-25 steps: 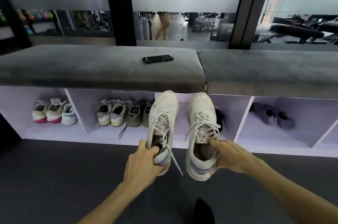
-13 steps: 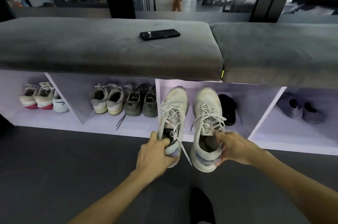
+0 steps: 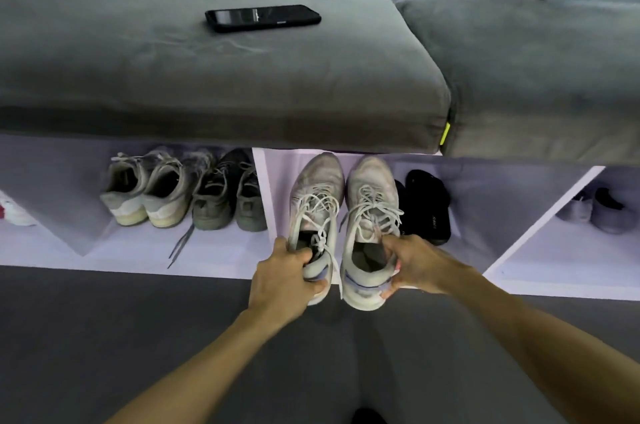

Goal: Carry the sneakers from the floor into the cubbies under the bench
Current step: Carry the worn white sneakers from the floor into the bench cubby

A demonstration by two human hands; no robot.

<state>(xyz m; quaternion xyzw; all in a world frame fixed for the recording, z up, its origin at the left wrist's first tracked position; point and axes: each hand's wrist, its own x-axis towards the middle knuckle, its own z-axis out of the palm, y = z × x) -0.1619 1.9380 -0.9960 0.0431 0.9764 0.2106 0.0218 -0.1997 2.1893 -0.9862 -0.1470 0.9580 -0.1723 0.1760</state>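
Bench (image 3: 242, 84) looms closer than second ago; sneakers' toes now inside middle cubby (image 3: 485, 188). My left hand (image 3: 284, 280) grips left sneaker (image 3: 317, 205) at heel collar, right hand (image 3: 417, 266) grips right sneaker (image 3: 372, 212) likewise. Heels not yet past shelf edge; placement nearly done, I judge. Black slippers (image 3: 429, 205) just beside right sneaker, crowding it. Other shoes (image 3: 180, 195) in left cubby. Phone (image 3: 262, 17) on bench.

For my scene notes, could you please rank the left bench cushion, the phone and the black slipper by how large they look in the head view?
1. Left bench cushion, by far the largest.
2. Phone and black slipper: these look alike in size, and they lie at different depths, so I would not rank them.
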